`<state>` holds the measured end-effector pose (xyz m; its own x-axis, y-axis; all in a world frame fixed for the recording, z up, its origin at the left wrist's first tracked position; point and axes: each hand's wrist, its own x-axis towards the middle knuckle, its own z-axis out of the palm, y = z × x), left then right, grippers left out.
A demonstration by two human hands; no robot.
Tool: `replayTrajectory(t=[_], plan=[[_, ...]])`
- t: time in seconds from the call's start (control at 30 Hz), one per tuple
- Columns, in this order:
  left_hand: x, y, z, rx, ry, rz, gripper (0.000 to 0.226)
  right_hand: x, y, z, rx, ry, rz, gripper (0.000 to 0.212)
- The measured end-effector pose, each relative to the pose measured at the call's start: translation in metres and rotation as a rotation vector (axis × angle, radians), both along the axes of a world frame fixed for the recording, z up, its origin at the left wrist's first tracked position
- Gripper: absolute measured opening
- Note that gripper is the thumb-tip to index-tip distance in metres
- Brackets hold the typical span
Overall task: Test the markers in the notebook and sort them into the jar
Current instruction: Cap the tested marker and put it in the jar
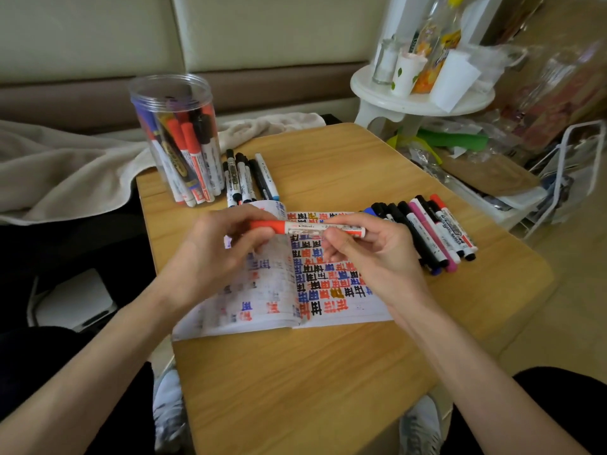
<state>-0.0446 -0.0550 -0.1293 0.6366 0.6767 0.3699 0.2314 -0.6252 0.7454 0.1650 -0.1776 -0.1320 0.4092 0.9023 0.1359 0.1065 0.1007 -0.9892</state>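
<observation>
Across the middle, a smooth wood-grain table (pixel 328 372) with rounded corners is carrying everything. An open notebook (pixel 331 290) is lying flat on it, its right page crowded with blocky red, blue and black test marks, its left page showing fainter ones. At the table's far left corner a clear, round, open-topped plastic jar (pixel 170 90) is standing upright, and it's holding a leaning bunch of red, blue and black-capped markers (pixel 192 149). Just beside the jar a small heap of black-capped markers (pixel 244 178) is lying loose. At the notebook's right edge a row of markers (pixel 433 231) is lying side by side, one of them pink. Now the hands: both are hovering over the notebook, holding one red marker (pixel 315 227) level between them. The left hand (pixel 210 254) is pinching the red cap end, fingers curled round it, while the right hand (pixel 377 254) is gripping the white barrel.
</observation>
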Motion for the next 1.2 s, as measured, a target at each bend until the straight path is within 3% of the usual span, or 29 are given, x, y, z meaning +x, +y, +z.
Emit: replayTrajectory(t=[0.1, 0.2, 0.37, 0.6, 0.8, 1.0, 1.2], plan=[[-0.005, 0.004, 0.012, -0.184, -0.203, 0.015, 0.018, -0.006, 0.016, 0.007, -0.008, -0.040, 0.004, 0.037], [-0.010, 0.007, 0.019, -0.253, -0.376, 0.113, 0.019, -0.009, 0.041, 0.002, -0.077, -0.226, 0.050, 0.060], [-0.023, 0.028, 0.053, -0.125, -0.556, 0.213, 0.013, -0.018, 0.073, -0.022, -0.068, -0.699, 0.135, 0.032], [-0.032, 0.068, 0.135, 0.120, -0.610, 0.404, 0.017, -0.026, 0.093, -0.030, -0.045, -0.862, 0.155, 0.026], [-0.019, 0.118, 0.166, 0.147, -0.457, 0.618, 0.020, -0.030, 0.103, -0.032, -0.028, -0.846, 0.166, 0.023], [-0.008, 0.133, 0.137, 0.141, -0.165, 0.638, 0.024, -0.028, 0.104, -0.038, 0.010, -0.793, 0.165, 0.023], [-0.010, 0.130, 0.112, 0.226, -0.066, 0.658, 0.038, -0.028, 0.103, -0.040, 0.023, -0.754, 0.165, 0.025]])
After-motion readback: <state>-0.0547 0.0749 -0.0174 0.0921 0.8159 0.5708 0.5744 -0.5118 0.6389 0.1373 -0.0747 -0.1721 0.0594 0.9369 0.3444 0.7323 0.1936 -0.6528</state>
